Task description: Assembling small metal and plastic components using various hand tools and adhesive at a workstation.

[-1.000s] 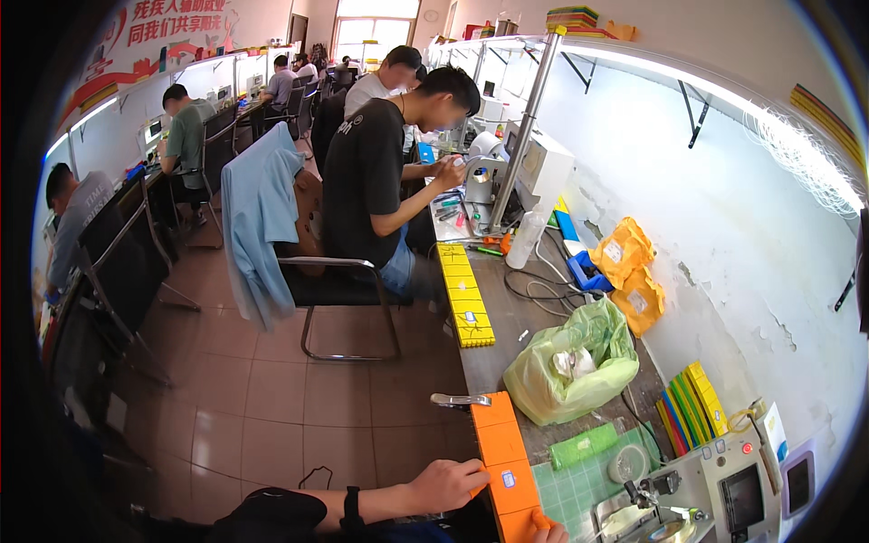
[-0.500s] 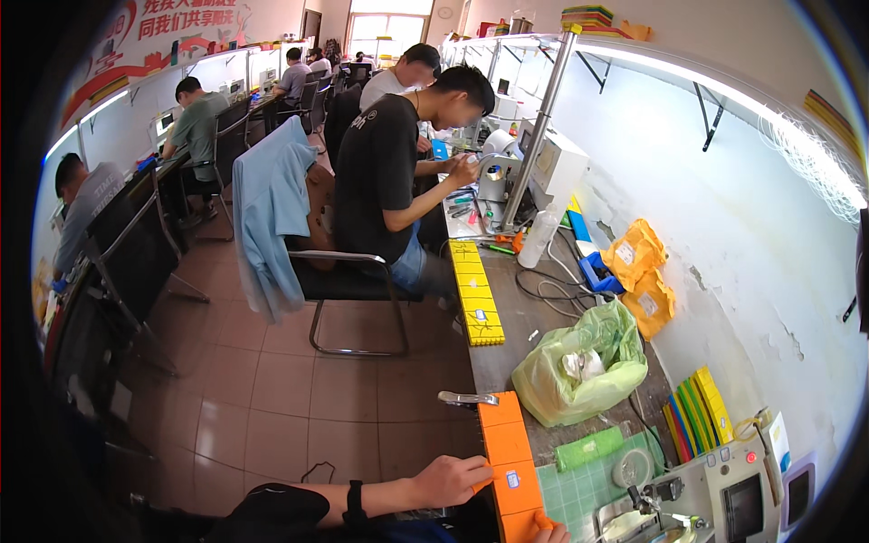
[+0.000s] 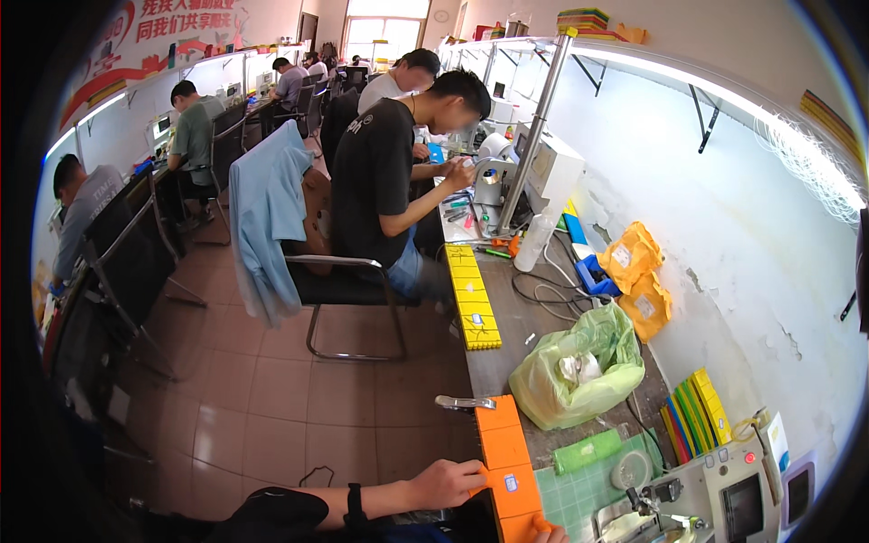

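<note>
A long orange block (image 3: pixel 505 445), made of several joined sections with a small blue-and-white label, lies along the bench's near-left edge. My left hand (image 3: pixel 445 484) is closed at its left side, fingertips pinched on the edge. Orange shows at those fingertips; whether it is part of the block or a finger cover, I cannot tell. At the lower border my right hand (image 3: pixel 550 535), mostly cut off, has its fingers against the block's right side, with orange at a fingertip too. A shiny metal clip or handle (image 3: pixel 466 402) rests at the block's far end.
Right of the block are a green cutting mat (image 3: pixel 566 493), a green roll (image 3: pixel 587 452) and a grey machine (image 3: pixel 738 493). Farther off sit a pale green plastic bag (image 3: pixel 579 385), a yellow block (image 3: pixel 472 299) and a clear bottle (image 3: pixel 538 240). A co-worker (image 3: pixel 385 172) sits ahead.
The whole view has shifted slightly. Both my hands keep their places at the sides of the orange block, with little visible movement.
</note>
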Motion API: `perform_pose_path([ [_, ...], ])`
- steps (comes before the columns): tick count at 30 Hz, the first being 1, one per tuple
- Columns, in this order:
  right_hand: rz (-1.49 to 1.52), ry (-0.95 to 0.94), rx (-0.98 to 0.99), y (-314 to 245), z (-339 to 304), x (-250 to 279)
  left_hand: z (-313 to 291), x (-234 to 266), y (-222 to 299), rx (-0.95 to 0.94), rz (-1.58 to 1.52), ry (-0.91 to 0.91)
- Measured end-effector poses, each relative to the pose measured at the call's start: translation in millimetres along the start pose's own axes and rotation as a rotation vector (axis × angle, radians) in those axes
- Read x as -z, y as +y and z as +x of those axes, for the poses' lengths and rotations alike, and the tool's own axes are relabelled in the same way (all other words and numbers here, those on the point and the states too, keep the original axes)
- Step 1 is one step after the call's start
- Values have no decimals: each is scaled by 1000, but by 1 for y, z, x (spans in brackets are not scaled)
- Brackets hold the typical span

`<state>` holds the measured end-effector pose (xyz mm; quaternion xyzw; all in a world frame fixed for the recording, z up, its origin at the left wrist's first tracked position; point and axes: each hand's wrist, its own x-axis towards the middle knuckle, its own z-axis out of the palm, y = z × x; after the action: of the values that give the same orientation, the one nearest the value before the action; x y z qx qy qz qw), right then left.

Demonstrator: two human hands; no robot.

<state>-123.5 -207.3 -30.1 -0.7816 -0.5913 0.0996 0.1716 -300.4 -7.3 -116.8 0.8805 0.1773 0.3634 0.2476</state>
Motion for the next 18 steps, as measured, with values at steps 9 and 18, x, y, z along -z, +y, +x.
perform_pose_path([
  [9, 12, 19, 15, 4, -3, -6, 5, 7, 3, -85, 73, -2],
  [18, -34, 12, -6, 5, -3, -10, 11, 16, 10, -155, 69, 28],
])
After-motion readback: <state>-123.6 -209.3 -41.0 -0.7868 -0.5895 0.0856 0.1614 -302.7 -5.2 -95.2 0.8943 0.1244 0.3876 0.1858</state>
